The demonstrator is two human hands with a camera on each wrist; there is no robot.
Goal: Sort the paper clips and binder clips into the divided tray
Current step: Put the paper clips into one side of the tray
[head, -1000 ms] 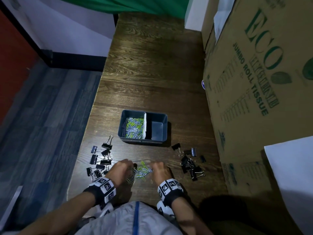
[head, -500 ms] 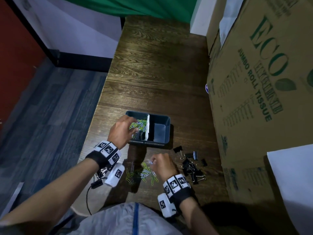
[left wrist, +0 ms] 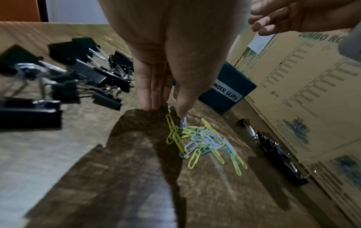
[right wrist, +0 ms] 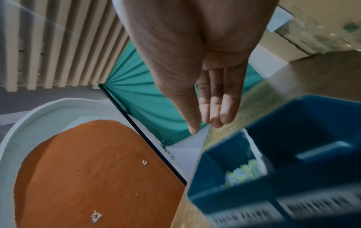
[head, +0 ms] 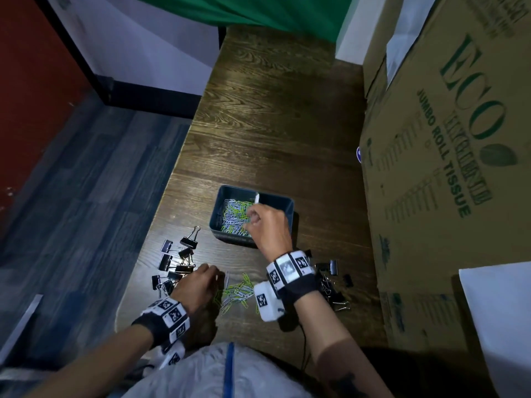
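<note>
The dark blue divided tray point(head: 283, 200) point(right wrist: 205, 200) point(left wrist: 230, 86) sits mid-table. Its left compartment holds coloured paper clips point(head: 232, 216) point(right wrist: 240, 174); what shows of the right one is bare. My right hand point(head: 251, 216) point(right wrist: 205, 128) hovers over the left compartment, fingers straight and holding nothing. A loose pile of paper clips point(head: 238, 294) point(left wrist: 205, 141) lies near the table's front edge. My left hand point(head: 218, 278) point(left wrist: 166, 111) reaches down at the pile's left end, straight fingertips on the table and the thumb tip on a pale clip. Black binder clips lie in a left group point(head: 175, 262) point(left wrist: 93, 74) and a right group point(head: 330, 285) point(left wrist: 277, 154).
A tall cardboard box point(head: 445, 168) walls off the table's right side, close to the right binder clips. The table's left edge point(head: 172, 179) drops to the floor. A white sheet point(head: 502, 326) lies at the near right. Bare wood stretches behind the tray.
My left hand came back from the tray's left compartment to the pile. My right hand left the pile and rose over that compartment, now holding nothing.
</note>
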